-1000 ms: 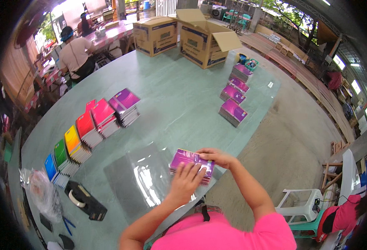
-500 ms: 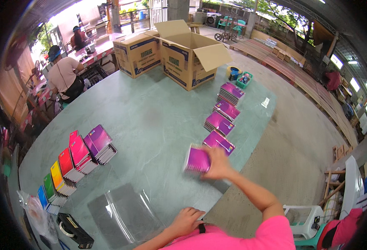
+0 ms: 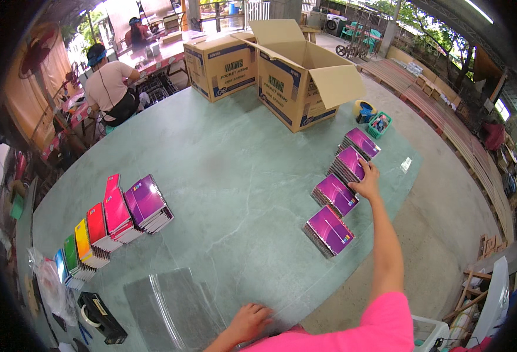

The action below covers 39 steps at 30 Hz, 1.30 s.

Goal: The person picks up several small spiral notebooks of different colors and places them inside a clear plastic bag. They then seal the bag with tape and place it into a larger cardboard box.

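Several stacks of purple spiral notebooks (image 3: 330, 230) stand in a row along the right side of the table. My right hand (image 3: 367, 179) reaches out to the second stack from the far end, its thumb and fingers closed around the right end of those purple notebooks (image 3: 347, 164). Near the table's front edge my left hand (image 3: 250, 322) rests with fingers loosely extended and nothing in it. Beside it lies a clear plastic sheet or bag (image 3: 179, 308). At the left, a slanting row holds more notebooks: purple (image 3: 146, 199), pink (image 3: 117, 210), red (image 3: 97, 223), yellow (image 3: 83, 237), green and blue.
Two cardboard boxes stand at the far edge, one closed (image 3: 220, 73), one with open flaps (image 3: 282, 97). Near them are a tape roll (image 3: 364, 110) and a green basket (image 3: 380, 125). A black tool (image 3: 101, 318) lies front left. A person (image 3: 113, 88) sits at another table.
My right hand has carried a purple notebook stack from the near end of the row to the second stack from the far end. The view has shifted; my left hand stays near the table edge.
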Motion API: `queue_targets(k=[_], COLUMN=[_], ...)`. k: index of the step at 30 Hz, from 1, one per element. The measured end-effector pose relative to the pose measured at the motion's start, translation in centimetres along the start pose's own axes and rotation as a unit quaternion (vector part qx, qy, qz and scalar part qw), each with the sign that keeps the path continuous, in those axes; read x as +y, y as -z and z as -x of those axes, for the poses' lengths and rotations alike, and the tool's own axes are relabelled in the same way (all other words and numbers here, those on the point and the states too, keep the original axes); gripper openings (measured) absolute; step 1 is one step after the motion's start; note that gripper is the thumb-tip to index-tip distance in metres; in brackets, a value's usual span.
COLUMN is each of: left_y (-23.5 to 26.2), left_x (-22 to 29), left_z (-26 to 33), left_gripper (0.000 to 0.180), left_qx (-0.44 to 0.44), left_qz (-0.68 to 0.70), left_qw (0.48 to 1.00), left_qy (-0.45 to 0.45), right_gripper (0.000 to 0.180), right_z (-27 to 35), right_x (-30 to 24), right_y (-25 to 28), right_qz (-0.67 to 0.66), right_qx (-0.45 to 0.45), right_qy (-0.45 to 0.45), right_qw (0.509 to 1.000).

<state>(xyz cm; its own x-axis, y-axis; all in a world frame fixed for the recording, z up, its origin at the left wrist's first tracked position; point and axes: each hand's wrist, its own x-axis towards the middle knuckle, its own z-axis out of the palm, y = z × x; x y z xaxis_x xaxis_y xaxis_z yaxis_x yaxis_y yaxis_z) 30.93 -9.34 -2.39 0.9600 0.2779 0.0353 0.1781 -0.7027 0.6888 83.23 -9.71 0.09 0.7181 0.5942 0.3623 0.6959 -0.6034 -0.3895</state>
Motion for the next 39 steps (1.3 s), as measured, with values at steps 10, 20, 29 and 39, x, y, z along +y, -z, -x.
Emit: queue_targets(k=[10,20,29,39], left_y=[1.1,16.5,37.9,39.4], left_x=[0.8,-8.6,-23.5,-38.9], left_z=[-0.9,9.2,39.3,48.3], left_gripper=[0.03,0.02,0.019,0.057], left_qx=[-0.033,0.1,0.535,0.474], left_qz=[0.015,-0.246,-0.294,-0.081], left_qw=[0.999,0.961,0.643,0.689], left_qy=[-0.032,0.072,0.463,0.542], right_gripper=[0.091,0.079,0.034,0.024], right_z=[0.4,6.4,15.6,30.9], right_x=[0.8,6.1,-21.6,-50.6], right_y=[0.5,4.3,6.2,-0.9], right_qz=[0.014,0.104,-0.09,-0.288], right_qx=[-0.017,0.066,0.029,-0.102], right_qy=[0.017,0.056,0.228,0.4], right_qw=[1.0,0.991,0.969,0.864])
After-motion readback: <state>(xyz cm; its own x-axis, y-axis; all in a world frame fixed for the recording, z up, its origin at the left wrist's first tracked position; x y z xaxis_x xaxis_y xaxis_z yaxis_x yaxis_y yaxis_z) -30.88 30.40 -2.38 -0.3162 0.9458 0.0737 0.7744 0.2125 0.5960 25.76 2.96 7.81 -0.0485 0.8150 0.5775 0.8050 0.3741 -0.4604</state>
